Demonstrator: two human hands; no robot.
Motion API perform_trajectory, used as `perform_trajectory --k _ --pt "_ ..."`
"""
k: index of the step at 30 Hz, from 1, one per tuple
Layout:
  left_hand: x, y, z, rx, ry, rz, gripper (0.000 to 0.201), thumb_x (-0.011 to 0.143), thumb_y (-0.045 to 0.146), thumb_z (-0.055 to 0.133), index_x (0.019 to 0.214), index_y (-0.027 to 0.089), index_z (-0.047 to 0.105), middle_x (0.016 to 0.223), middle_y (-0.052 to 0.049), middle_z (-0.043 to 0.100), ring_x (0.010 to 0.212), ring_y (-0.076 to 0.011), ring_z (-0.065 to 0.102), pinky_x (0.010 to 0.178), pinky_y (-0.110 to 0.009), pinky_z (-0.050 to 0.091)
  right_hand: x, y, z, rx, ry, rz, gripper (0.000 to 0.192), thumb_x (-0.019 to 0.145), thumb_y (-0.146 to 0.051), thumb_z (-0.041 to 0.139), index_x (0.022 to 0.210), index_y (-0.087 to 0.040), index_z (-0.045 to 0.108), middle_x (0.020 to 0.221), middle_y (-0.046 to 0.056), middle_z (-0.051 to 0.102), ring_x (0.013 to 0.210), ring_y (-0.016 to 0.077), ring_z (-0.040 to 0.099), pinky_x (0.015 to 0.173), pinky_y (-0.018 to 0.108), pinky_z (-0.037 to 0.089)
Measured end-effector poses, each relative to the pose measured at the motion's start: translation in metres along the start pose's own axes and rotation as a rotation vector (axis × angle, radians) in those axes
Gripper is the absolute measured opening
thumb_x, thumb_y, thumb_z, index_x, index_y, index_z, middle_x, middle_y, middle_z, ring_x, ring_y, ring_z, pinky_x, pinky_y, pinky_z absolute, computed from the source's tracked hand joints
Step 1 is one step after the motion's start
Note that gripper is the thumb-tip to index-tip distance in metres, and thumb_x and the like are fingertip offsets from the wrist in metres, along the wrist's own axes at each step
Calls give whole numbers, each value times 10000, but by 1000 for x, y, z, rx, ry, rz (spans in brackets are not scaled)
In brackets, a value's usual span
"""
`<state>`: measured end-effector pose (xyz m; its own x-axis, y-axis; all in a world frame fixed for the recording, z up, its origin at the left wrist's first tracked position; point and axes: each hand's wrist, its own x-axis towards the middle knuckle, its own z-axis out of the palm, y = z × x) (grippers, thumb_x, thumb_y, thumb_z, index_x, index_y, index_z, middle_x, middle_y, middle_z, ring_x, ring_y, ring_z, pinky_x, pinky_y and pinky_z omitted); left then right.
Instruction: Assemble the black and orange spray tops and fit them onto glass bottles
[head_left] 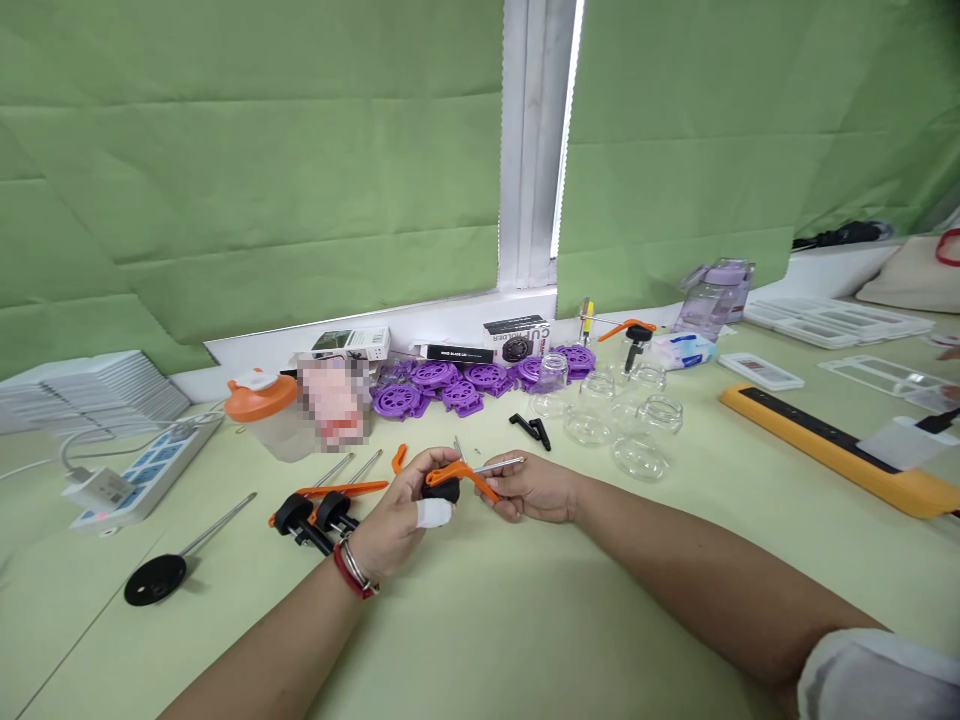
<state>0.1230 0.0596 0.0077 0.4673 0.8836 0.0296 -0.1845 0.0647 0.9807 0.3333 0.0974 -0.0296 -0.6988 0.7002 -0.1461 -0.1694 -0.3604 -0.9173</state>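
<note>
Left hand: fingers closed round the black knob, apparently to steady it. Orange lever bridges left fingers to right. Right hand: fingers curled at lever's free end; grip cannot be told.

Both hands hold an orange lever.

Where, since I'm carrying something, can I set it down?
Bare table lies between left forearm and right forearm, and between right forearm and yellow bar. Crowded: left of the left hand, and the back, with purple parts and glass jars.
</note>
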Motion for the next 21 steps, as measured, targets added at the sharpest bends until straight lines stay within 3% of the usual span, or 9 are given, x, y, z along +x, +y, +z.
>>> perform_trajectory --k 4,8,15,18,21 --pt "0 3 3 -117 -6 3 382 709 276 626 1073 176 561 792 -20 517 677 -131 452 613 -261 341 1 -1 4 -22 55 -2 282 696 -345 722 805 -114 602 542 -25 523 416 50 413 439 205 261" --pt "2 3 8 -111 80 -19 372 854 432 456 1048 145 593 712 -19 500 641 -135 447 592 -269 337 1 0 8 -48 83 -35 279 688 -345 724 782 -120 587 539 -24 533 420 57 425 440 210 266" --pt "4 -1 5 -118 139 -54 292 850 366 489 1005 156 622 686 -9 527 604 -124 472 567 -255 353 7 10 7 -160 131 -88 302 721 -382 673 867 -128 599 558 -16 549 453 83 469 447 219 319" --pt "7 1 3 -151 216 -15 280 831 345 512 977 135 624 667 -14 539 569 -119 481 540 -248 357 11 12 3 -395 257 -155 271 818 -338 554 987 -131 594 573 -8 552 502 106 498 506 247 383" --pt "10 4 2 -196 339 52 240 798 307 532 928 126 621 641 -11 541 545 -116 484 527 -243 371 15 8 1 -892 401 -388 224 859 -211 471 1017 -152 618 843 74 640 743 152 556 697 308 428"
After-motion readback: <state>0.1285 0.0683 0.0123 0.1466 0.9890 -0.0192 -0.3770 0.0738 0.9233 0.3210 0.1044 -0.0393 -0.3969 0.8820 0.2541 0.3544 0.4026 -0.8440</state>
